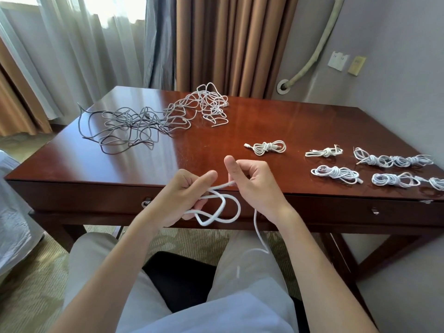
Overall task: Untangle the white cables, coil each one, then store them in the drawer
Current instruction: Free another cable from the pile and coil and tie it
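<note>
Cable work sat low in the frame's centre: I saw the left hand [185, 195] clenched round loops of a white cable [216, 212], the right hand [254, 181] pinching its strand. Tangled cables [153, 116] lay upper left on the desk [216, 140], coiled bundles [336, 164] at right, above the closed drawer [360, 210].

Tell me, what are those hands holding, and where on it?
Both hold one white cable. The left hand grips its gathered loops; the right hand pinches the strand just beyond them, the rest trailing down to the lap.
</note>
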Available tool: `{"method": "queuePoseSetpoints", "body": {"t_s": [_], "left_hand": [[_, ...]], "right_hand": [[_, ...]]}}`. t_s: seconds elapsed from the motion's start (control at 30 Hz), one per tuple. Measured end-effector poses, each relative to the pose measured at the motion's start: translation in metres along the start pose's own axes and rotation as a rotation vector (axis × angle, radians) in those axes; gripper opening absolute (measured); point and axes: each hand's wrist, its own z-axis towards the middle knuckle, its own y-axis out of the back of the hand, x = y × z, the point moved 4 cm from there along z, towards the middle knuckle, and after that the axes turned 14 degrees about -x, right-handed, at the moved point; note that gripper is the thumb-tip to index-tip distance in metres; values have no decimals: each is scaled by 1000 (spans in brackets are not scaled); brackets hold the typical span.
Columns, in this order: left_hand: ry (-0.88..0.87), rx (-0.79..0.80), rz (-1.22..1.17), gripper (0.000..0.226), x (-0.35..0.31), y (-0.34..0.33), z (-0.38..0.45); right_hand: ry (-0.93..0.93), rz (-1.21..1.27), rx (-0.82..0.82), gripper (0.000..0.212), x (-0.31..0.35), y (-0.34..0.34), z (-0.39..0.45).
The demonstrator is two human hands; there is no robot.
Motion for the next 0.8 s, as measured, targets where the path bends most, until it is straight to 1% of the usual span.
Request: {"method": "queuePoseSetpoints", "body": {"t_s": [0.07,0.1,0.13,0.17,0.2,0.23,0.27,0.3,0.33,0.37,0.43,0.5,0.53,0.57,0.63,0.67,0.7,0.73,0.77,0.8], "left_hand": [[59,-31,-253,74,0,-1,2],[118,-99,-387,69,-1,-1,5],[168,-214,-452,64,-1,0,9],[174,-366,-419,63,-1,3,14],[121,-529,-295,68,-3,8,16],[18,-673,-101,70,-7,14,17],[-95,-781,107,71,-11,18,18],[-180,-842,296,71,-14,20,17],[-238,-856,444,70,-17,20,16],[-272,-840,554,67,-18,19,15],[-273,-815,754,61,-14,18,18],[-269,-762,899,58,-10,15,20],[-304,-704,947,57,-10,13,21],[-341,-610,984,56,-9,10,23],[-451,-351,1009,56,-5,4,25],[-478,-224,971,57,-2,2,25],[-469,-131,886,59,-1,1,25],[-421,-89,751,64,1,1,23],[-347,-79,594,68,2,0,20],[-261,-81,441,68,1,-1,16]], "right_hand": [[19,13,24,51,-3,-10,-3],[20,17,52,45,-4,-17,-7],[26,9,80,37,-5,-25,-14],[54,-19,101,31,-4,-32,-21],[99,-71,120,28,-5,-38,-27],[148,-120,151,26,-6,-45,-32],[179,-162,190,25,-4,-50,-37],[190,-220,228,27,-3,-53,-40],[194,-297,260,29,0,-55,-41],[189,-375,297,28,3,-55,-42],[178,-489,383,23,15,-52,-43],[230,-618,416,26,32,-43,-44],[296,-718,396,29,40,-38,-43],[379,-818,363,31,47,-32,-40],[496,-903,306,34,56,-20,-31],[499,-878,313,34,55,-15,-25],[459,-761,330,32,52,-10,-20],[393,-569,330,29,46,-6,-14],[333,-384,310,24,37,-1,-7],[280,-234,283,20,28,2,-1]]}}
